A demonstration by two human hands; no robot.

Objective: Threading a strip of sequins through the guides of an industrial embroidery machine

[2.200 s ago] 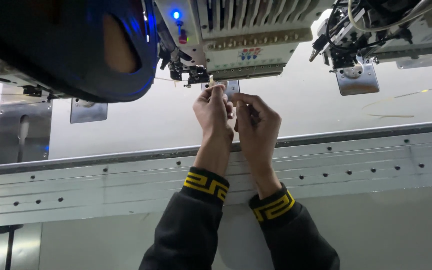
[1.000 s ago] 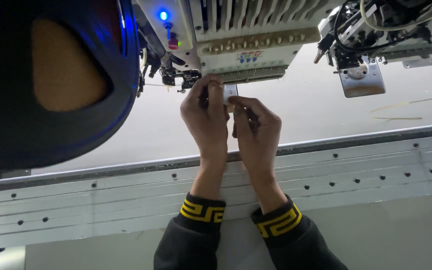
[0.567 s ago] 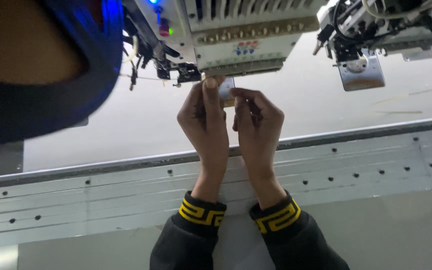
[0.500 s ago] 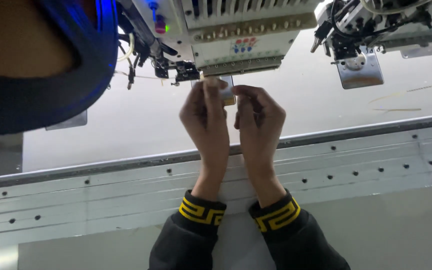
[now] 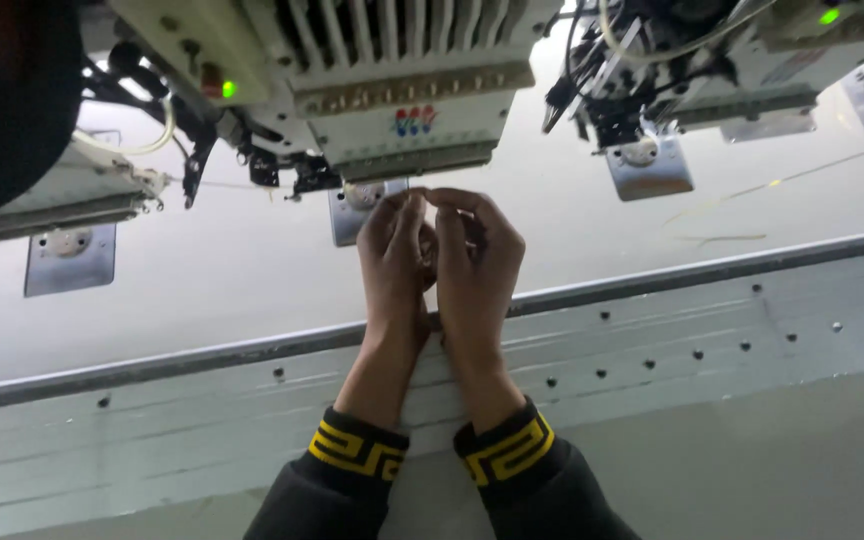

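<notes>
My left hand [image 5: 394, 262] and my right hand [image 5: 475, 268] reach up together under a white embroidery machine head [image 5: 407, 95]. Their fingertips meet just below the needle bar, pinched on something too fine to make out, perhaps a thread. Behind the fingers sits a metal needle plate [image 5: 352, 212], mostly hidden by my left hand. Both wrists wear black sleeves with yellow patterned cuffs.
A second machine head [image 5: 642, 100] with its metal plate [image 5: 649, 170] hangs to the right. Another plate [image 5: 69, 258] lies at the left. A perforated grey metal rail [image 5: 712, 320] crosses the front. A dark rounded shape [image 5: 7, 90] fills the upper left.
The view has shifted right, so the dark shape covers less of the frame. My hands have stayed pressed together under the machine head, with the fingertips closer to each other.
</notes>
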